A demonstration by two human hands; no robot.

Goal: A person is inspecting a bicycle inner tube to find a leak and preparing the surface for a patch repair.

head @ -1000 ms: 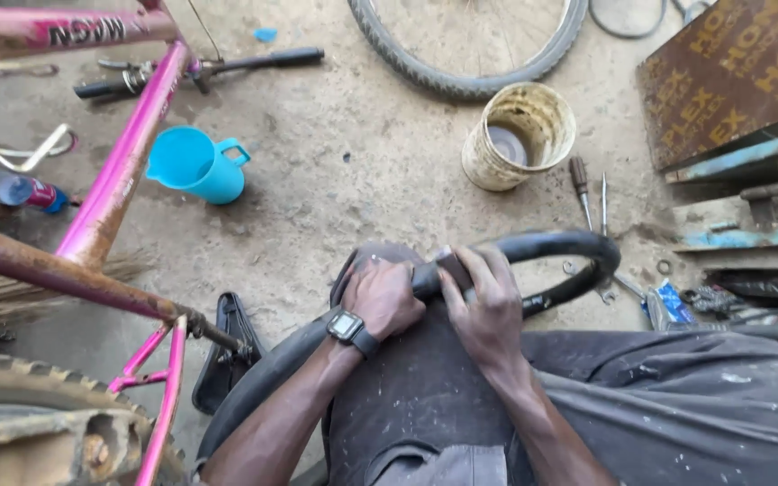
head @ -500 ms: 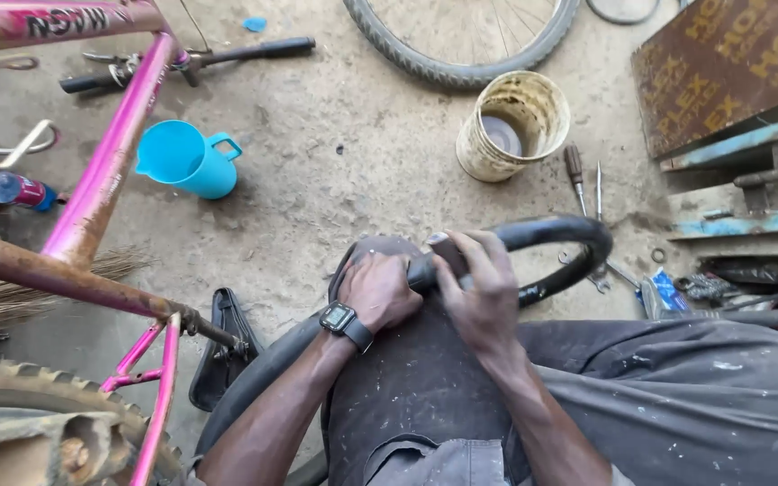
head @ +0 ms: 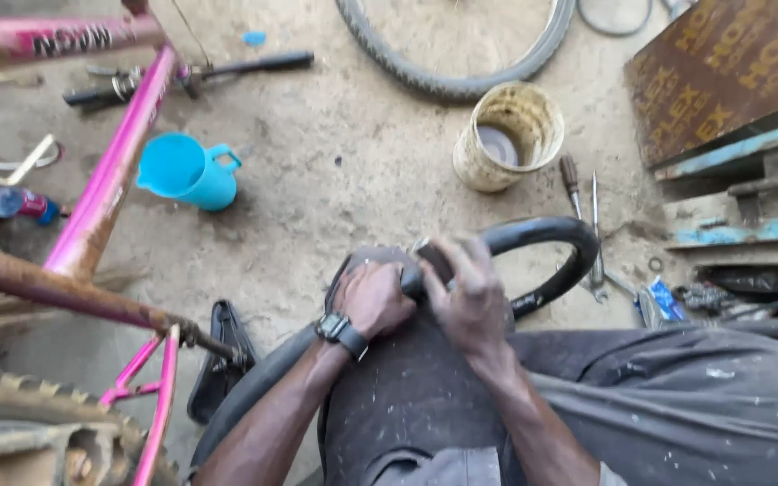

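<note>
Here, left hand [head: 373,297] clamping inner tube [head: 542,238] (knee-propped), right hand [head: 468,292] rubbing.

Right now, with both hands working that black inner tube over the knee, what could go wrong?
The right hand is blurred, rubbing a small block on the inner tube beside the left hand; a slip might scrape those knuckles. The tube arches over the knee and might roll off sideways. Screwdrivers lie under the tube's loop, so a sagging loop could catch on them.

Dusty concrete floor [head: 344,180] in daylight; a pink bike frame [head: 110,189] at left, a blue jug [head: 186,171], a tyre [head: 443,81], wooden boards [head: 722,81] at right.
</note>
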